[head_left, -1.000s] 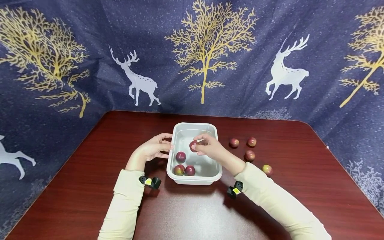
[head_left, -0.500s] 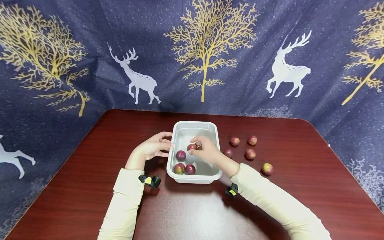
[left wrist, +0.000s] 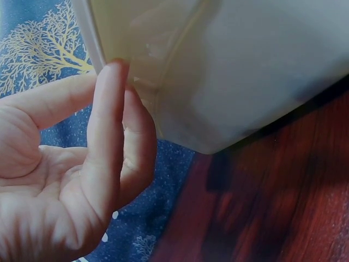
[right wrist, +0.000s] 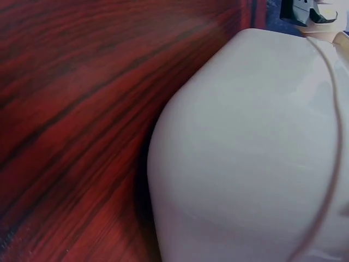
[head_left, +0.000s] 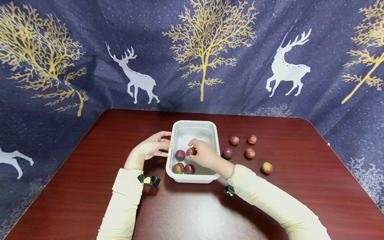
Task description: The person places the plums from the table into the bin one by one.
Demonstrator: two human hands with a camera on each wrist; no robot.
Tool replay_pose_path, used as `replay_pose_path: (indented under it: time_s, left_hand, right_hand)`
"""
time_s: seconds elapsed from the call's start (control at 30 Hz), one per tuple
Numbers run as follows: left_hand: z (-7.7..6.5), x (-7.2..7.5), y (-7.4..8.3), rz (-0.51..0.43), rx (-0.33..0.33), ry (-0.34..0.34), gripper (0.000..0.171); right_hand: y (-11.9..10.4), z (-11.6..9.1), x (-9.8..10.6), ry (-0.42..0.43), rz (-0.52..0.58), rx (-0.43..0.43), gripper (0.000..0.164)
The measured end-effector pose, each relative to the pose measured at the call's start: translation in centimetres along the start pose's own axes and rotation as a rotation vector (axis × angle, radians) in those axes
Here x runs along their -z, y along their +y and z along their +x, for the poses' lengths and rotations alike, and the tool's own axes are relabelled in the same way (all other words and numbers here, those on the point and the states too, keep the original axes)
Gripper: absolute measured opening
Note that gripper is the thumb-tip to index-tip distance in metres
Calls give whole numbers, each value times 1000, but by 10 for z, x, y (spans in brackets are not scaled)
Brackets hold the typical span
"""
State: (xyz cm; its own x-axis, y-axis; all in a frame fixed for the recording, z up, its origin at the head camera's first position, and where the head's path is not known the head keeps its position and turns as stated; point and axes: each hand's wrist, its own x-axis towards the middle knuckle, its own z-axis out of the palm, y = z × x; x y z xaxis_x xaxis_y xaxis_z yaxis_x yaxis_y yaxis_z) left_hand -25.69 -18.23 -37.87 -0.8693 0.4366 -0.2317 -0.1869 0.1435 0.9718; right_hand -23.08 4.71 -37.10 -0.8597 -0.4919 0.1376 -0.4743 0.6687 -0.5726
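at the left side of the pale box point(head_left: 193, 180), on the dark red counter point(head_left: 75, 200), the left hand point(head_left: 151, 146) is noted with fingers extended and relaxed, tips touching the box, no fruit held; i take it to be steadying. inside, by the left wall, sits a purple plum point(head_left: 180, 155); nearer the front, a red-green plum point(head_left: 178, 168) lies just beside a dark plum point(head_left: 189, 169). right of the purple plum is the handled plum point(head_left: 190, 152), within the box; the right hand point(head_left: 205, 155) has thumb and fingers curled round it, how firmly i cannot tell. change observed: half a second ago this plum was held higher; it is now lower, apparently at the bottom, close to the purple plum. in my judgement its placing is all but complete, making four inside. further right, five loose plums point(head_left: 249, 153) lie on the counter, well apart from the left hand.
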Motion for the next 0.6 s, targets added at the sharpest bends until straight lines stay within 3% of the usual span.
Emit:
replay_pose_path:
  time_s: [0.23, 0.6]
  left_hand:
    - [0, -1, 1, -7, 12, 3, 64]
    - [-1, -2, 2, -4, 15, 10, 63]
  right_hand:
    - [-3, 0, 1, -49, -14, -81, 38]
    - [0, 1, -1, -4, 18, -55, 37]
